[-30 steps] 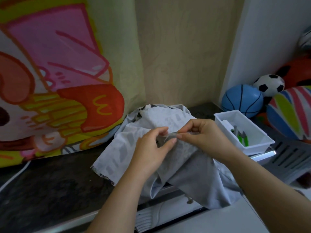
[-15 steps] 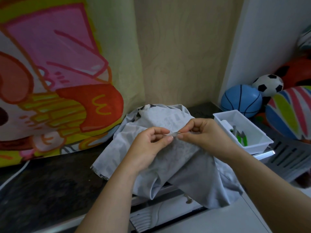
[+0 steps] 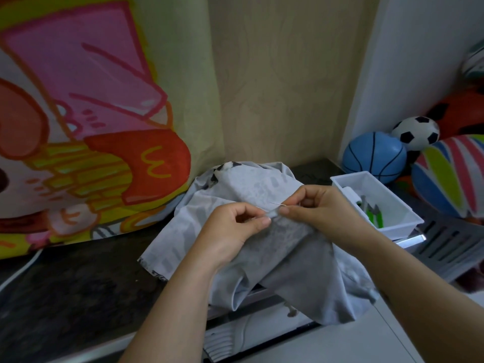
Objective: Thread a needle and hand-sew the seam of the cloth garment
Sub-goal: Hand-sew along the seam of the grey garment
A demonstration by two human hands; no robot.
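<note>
**A:** Dark speckled counter (image 3: 78, 284) below both hands, beige wall beyond, cartoon banner (image 3: 91, 127) well left of the fingers. Location of the garment?

**B:** Grey cloth garment (image 3: 288, 263) heaped at the counter edge, draped under and around both hands, one end hanging off the front. Small fold raised between the two sets of fingertips.

**A:** Left hand?

**B:** Left hand (image 3: 230, 231) curled. Thumb and forefinger tips (image 3: 263, 220) pinching the fold, other fingers tucked under.

**A:** Right hand?

**B:** Right hand (image 3: 322, 213) just beside, almost touching the left fingertips. Thumb and forefinger closed on the needle (image 3: 278, 204), remaining fingers loosely curled.

**A:** Change against a second ago?

**B:** Then: needle barely showing, low between the two pinches, left forefinger lifted higher. Now: bright tip clear of the cloth, pointing left past the right thumb, just above the left fingertips. Left pinch drawn tighter.

**A:** Meaning for the task?

**B:** Judged mid-stitch: point apparently brought through the fold, pull-through the likely next move. Threading taken as done, but thread too fine to make out, so unconfirmed. Length of seam finished: not readable.

**A:** Other items?

**B:** White tray (image 3: 348, 177) right of the right-hand fingers, green-handled tool (image 3: 375, 218) inside. Blue ball (image 3: 374, 155) beyond it.
</note>
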